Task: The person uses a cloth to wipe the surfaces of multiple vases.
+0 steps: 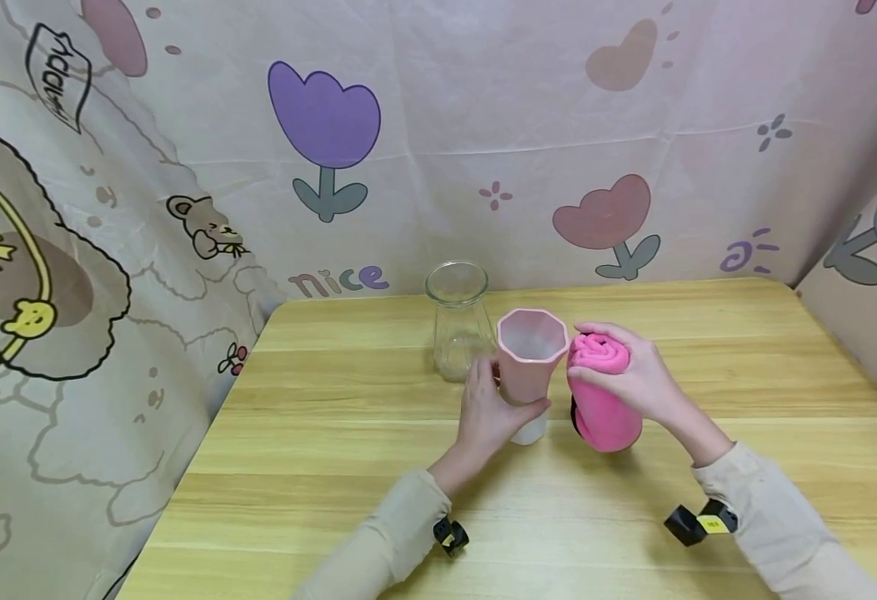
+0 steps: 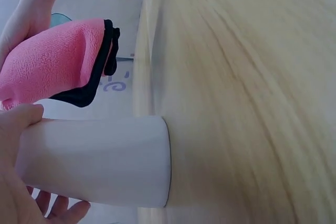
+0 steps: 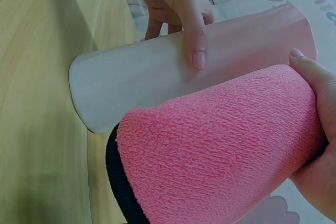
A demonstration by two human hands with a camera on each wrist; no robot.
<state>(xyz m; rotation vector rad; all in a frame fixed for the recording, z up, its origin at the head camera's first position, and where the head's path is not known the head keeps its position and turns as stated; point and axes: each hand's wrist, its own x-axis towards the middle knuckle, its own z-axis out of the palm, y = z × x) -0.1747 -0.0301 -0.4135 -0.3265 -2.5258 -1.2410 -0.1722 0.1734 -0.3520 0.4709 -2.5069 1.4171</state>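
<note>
A tall vase point(image 1: 534, 379), pink at its eight-sided mouth and fading to white below, stands upright on the table. My left hand point(image 1: 483, 421) grips its middle, thumb on the near side and fingers around the far side. Just right of the vase, my right hand point(image 1: 644, 379) holds a rolled pink towel point(image 1: 607, 421) near its upper end. Black edging point(image 2: 100, 66) runs along the towel's lower end, which hangs above the tabletop in the left wrist view. In the right wrist view the plush towel partly covers the vase point(image 3: 131, 80).
Behind and left of the pink vase stands a clear glass vase point(image 1: 457, 287) with a flared rim. The light wooden table point(image 1: 318, 467) reaches back to a patterned cloth backdrop point(image 1: 438, 200). Small black cameras are strapped to both wrists.
</note>
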